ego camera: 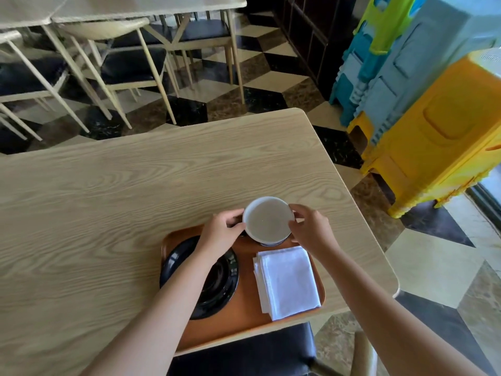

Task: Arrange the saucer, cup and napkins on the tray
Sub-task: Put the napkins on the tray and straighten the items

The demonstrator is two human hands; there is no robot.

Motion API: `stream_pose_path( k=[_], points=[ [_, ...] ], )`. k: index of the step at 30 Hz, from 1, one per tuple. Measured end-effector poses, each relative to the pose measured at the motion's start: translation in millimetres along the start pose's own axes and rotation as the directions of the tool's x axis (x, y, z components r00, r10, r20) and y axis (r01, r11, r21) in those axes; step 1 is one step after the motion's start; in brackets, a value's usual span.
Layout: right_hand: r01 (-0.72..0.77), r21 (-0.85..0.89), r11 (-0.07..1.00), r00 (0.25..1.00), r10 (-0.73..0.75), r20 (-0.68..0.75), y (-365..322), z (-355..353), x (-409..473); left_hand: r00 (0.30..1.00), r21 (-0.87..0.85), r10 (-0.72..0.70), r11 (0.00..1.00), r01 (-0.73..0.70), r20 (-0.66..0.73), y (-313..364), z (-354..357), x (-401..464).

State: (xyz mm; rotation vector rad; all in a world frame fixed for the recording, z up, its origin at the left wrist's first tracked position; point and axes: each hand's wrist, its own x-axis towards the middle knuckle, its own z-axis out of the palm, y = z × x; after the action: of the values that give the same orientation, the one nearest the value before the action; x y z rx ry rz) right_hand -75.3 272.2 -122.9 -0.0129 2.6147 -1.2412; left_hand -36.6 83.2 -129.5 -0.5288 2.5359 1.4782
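While both hands meet at the far edge of the rectangular orange-brown plastic tray [244, 318], the round white ceramic cup [267, 220], filled with a pale cloudy liquid, sits between them, held at its rim from either side. The left hand [221, 231] has its fingers [235, 215] curled against the cup's left wall, thumb and forefinger pinching the edge, and the right hand [309, 226] presses its fingertips [294, 210] on the opposite rim, so the cup is grasped by both. Whether its base touches the tray or hangs just above it cannot be told; it stands upright at the tray's far side, partly over the light wood-grain worktop [122, 191]. Below the left fingers, under the left forearm, a round glossy black saucer [222, 289] lies on the left half of the tray, half hidden by the arm. Below the right fingers, just beside the saucer, a stack of square white folded napkins [288, 282] rests on the tray's right half, its corners slightly fanned. Nearer than both wrists, a dark padded chair seat [244, 354] shows under the worktop's edge.
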Motion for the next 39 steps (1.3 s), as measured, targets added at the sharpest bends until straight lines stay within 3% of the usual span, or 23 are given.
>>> stream_pose_path(
  k=[9, 14, 17, 19, 21, 23, 26, 32, 39],
  points=[
    [0.041, -0.018, 0.999, 0.999, -0.040, 0.035, -3, 4, -7, 0.998, -0.066, 0.003, 0.998, -0.007, -0.060, -16, -3, -20],
    [0.054, -0.057, 0.997, 0.997, -0.050, 0.067, -2, 3, -9, 0.997, 0.032, 0.041, 0.999, -0.039, -0.072, -9, -3, -26],
    [0.160, -0.134, 0.978, 0.987, -0.159, 0.017, 2, -4, -26, 0.955, 0.093, 0.134, 0.989, -0.113, -0.263, -9, -1, -44],
    [0.298, -0.255, 0.920, 0.948, -0.316, -0.030, 12, -11, -46, 0.865, 0.198, 0.311, 0.948, -0.251, -0.393, -15, 7, -64],
    [0.408, -0.442, 0.799, 0.892, -0.452, 0.006, 32, -15, -67, 0.817, 0.332, 0.487, 0.860, -0.387, -0.309, -22, 25, -86],
    [0.475, -0.579, 0.663, 0.854, -0.506, 0.121, 58, -13, -79, 0.818, 0.470, 0.569, 0.747, -0.471, -0.084, -34, 51, -103],
    [0.538, -0.621, 0.570, 0.831, -0.481, 0.279, 85, -7, -85, 0.858, 0.626, 0.488, 0.622, -0.470, 0.159, -45, 84, -111],
    [0.547, -0.626, 0.556, 0.833, -0.434, 0.342, 95, -2, -82, 0.910, 0.694, 0.358, 0.601, -0.396, 0.210, -44, 97, -107],
    [0.559, -0.618, 0.553, 0.824, -0.450, 0.343, 89, 11, -87, 0.919, 0.719, 0.337, 0.585, -0.376, 0.206, -51, 85, -114]
  ],
)
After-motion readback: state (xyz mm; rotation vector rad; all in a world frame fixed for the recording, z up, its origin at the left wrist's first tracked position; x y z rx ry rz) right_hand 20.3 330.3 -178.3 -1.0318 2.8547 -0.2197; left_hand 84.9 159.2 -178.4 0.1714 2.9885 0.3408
